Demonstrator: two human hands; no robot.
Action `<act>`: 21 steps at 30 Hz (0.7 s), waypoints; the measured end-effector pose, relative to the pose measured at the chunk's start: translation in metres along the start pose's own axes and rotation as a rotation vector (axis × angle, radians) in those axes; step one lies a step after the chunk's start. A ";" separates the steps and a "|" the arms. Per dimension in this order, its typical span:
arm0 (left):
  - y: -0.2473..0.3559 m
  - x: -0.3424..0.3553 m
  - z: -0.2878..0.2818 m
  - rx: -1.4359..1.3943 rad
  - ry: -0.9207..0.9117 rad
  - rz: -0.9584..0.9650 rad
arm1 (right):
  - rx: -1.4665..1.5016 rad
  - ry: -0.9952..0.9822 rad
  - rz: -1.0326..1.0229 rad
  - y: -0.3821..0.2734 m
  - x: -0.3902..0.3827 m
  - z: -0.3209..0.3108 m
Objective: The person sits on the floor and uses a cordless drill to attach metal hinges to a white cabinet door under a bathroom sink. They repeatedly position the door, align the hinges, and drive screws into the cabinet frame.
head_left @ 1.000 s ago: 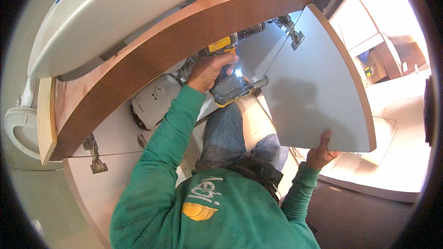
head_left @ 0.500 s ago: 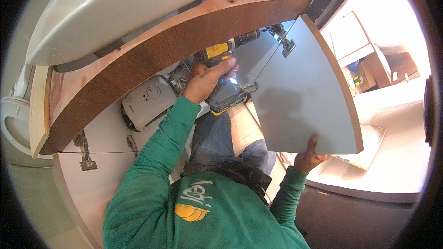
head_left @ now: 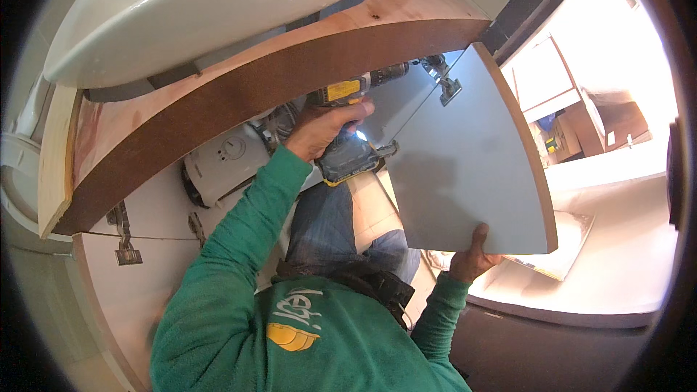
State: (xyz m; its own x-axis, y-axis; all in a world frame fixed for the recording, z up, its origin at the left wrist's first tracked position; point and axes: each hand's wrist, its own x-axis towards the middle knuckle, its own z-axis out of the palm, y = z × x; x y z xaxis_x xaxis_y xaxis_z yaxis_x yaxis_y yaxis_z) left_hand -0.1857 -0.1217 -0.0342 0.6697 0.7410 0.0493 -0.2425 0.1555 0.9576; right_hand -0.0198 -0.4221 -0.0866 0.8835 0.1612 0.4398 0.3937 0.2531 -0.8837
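My left hand is wrapped round the handle of a black-and-yellow cordless drill, whose small lamp is lit. Its chuck points right, toward a metal hinge at the upper corner of a grey cabinet door with a curved outer edge. Whether the bit touches a screw there is too small to tell. At the door's lower edge, my right hand grips the panel, thumb on the face and fingers behind. Another hinge arm shows beside the drill's battery.
A curved wooden counter edge arches over the drill, beneath a white basin. Inside the cabinet sits a white appliance with a dial. A second door hangs on hinges at the left. Further right is a pale countertop.
The view has shifted slightly, so the door and right hand appear a little lower and further left. Both hands keep their holds, and the drill still points at the upper hinge.
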 end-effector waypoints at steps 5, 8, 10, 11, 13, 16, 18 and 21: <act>0.000 0.006 -0.007 0.109 -0.020 0.019 | -0.056 -0.025 -0.048 0.001 0.001 -0.001; -0.003 0.008 -0.010 0.145 -0.014 0.022 | -0.082 -0.040 -0.065 0.004 0.001 -0.005; -0.002 0.008 -0.009 0.098 -0.001 0.020 | -0.106 -0.032 -0.057 -0.002 0.001 -0.001; -0.003 0.008 -0.010 0.089 0.004 0.022 | -0.118 -0.027 -0.051 -0.004 0.001 0.001; -0.004 0.007 -0.010 0.066 0.006 0.025 | -0.066 -0.035 -0.048 0.001 0.000 -0.002; 0.006 0.006 -0.008 0.067 0.034 -0.017 | -0.014 -0.024 -0.045 0.010 0.001 -0.008; 0.006 0.010 -0.011 0.052 0.035 -0.015 | 0.004 -0.014 -0.050 0.011 0.003 -0.008; 0.006 0.019 -0.023 0.038 -0.002 0.029 | 0.007 -0.012 -0.061 0.008 0.000 -0.004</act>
State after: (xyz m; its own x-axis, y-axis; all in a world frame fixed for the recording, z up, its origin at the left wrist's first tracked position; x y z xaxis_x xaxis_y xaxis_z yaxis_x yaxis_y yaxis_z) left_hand -0.1902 -0.0919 -0.0340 0.6644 0.7433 0.0779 -0.2349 0.1088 0.9659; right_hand -0.0154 -0.4236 -0.0942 0.8549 0.1568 0.4945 0.4445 0.2698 -0.8542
